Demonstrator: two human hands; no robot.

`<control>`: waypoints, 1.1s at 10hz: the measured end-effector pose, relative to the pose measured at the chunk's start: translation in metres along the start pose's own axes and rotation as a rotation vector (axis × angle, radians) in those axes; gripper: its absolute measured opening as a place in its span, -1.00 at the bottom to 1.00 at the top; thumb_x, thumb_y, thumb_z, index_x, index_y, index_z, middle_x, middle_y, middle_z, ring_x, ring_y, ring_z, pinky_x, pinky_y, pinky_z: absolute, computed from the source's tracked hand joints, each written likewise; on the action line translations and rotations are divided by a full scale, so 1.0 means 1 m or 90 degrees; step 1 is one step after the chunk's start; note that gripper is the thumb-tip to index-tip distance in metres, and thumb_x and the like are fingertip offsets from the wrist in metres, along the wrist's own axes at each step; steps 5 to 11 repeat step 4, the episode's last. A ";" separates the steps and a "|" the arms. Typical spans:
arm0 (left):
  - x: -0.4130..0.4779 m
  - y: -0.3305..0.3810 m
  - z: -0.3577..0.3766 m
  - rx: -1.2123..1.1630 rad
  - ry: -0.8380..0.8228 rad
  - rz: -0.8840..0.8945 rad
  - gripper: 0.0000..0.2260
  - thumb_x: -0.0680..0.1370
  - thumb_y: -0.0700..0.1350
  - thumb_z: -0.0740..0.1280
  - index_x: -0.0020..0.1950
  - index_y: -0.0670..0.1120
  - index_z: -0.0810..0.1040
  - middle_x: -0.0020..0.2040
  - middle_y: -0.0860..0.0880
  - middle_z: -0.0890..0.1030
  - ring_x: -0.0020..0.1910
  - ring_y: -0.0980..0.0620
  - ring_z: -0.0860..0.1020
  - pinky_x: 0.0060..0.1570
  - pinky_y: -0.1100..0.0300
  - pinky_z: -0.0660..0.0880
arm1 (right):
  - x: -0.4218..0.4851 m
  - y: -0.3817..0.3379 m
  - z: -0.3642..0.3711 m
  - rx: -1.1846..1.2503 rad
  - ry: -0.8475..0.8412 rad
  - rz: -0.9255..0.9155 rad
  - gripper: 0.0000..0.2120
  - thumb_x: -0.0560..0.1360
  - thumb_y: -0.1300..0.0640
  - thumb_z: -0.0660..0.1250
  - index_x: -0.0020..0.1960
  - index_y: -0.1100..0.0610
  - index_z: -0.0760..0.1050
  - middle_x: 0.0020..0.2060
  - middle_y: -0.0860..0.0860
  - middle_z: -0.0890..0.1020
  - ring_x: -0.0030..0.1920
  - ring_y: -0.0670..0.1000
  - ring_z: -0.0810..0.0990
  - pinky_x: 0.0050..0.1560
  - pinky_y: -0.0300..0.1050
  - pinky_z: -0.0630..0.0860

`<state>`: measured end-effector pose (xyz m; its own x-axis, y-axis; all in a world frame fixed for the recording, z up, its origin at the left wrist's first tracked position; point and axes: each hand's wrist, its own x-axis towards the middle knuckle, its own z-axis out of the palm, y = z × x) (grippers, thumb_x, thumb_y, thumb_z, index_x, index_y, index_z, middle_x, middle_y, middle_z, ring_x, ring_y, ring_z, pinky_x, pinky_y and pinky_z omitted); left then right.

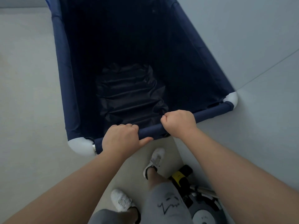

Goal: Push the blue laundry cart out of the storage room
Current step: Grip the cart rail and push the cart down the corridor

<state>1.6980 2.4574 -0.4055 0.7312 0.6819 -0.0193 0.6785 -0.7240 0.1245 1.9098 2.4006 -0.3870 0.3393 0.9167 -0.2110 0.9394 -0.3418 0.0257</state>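
Note:
The blue laundry cart (68, 75) fills the upper middle of the head view, a deep navy fabric bin on a tube frame with white corner joints. Nothing but wrinkled dark lining shows inside it. My left hand (120, 137) is wrapped around the near rim bar close to the left white corner. My right hand (178, 122) grips the same bar further right. Both arms reach forward from the bottom of the frame. The cart's far end runs out of view at the top.
A pale wall (258, 62) runs close along the cart's right side. Light floor (29, 94) lies to the left. By my right leg stands a grey machine (205, 212) with a yellow and black part (179, 177). My white shoes (154, 160) are just behind the cart.

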 end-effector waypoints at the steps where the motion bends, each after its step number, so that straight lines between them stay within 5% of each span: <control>1: 0.000 0.000 0.001 0.004 -0.027 -0.002 -0.39 0.41 0.54 -0.16 -0.23 0.05 0.34 -0.35 0.13 0.39 -0.42 0.07 0.35 -0.34 0.10 0.24 | 0.002 -0.002 -0.005 0.005 -0.038 0.002 -0.65 0.57 -0.02 0.00 -0.35 0.01 0.32 -0.39 -0.05 0.44 -0.28 0.10 0.48 -0.28 -0.03 0.24; 3: -0.003 -0.001 -0.015 -0.041 -0.077 -0.057 -0.24 0.43 0.54 -0.19 0.07 0.04 0.55 -0.06 0.07 0.62 -0.10 0.03 0.57 -0.06 0.06 0.45 | -0.005 0.001 -0.020 -0.027 -0.106 -0.053 -0.67 0.64 0.01 -0.05 0.05 0.09 0.46 0.00 0.06 0.60 -0.11 0.15 0.46 -0.10 0.05 0.24; 4: -0.002 -0.004 -0.044 -0.070 -0.003 -0.090 -0.33 0.53 0.43 -0.09 0.20 0.00 0.55 0.04 0.02 0.65 -0.01 -0.03 0.60 -0.03 0.01 0.48 | -0.011 0.003 -0.036 0.034 0.008 -0.015 -0.60 0.65 -0.13 -0.01 0.10 0.05 0.52 -0.01 0.05 0.64 0.00 0.16 0.55 -0.04 0.06 0.28; 11: -0.002 -0.004 -0.044 -0.070 -0.003 -0.090 -0.33 0.53 0.43 -0.09 0.20 0.00 0.55 0.04 0.02 0.65 -0.01 -0.03 0.60 -0.03 0.01 0.48 | -0.011 0.003 -0.036 0.034 0.008 -0.015 -0.60 0.65 -0.13 -0.01 0.10 0.05 0.52 -0.01 0.05 0.64 0.00 0.16 0.55 -0.04 0.06 0.28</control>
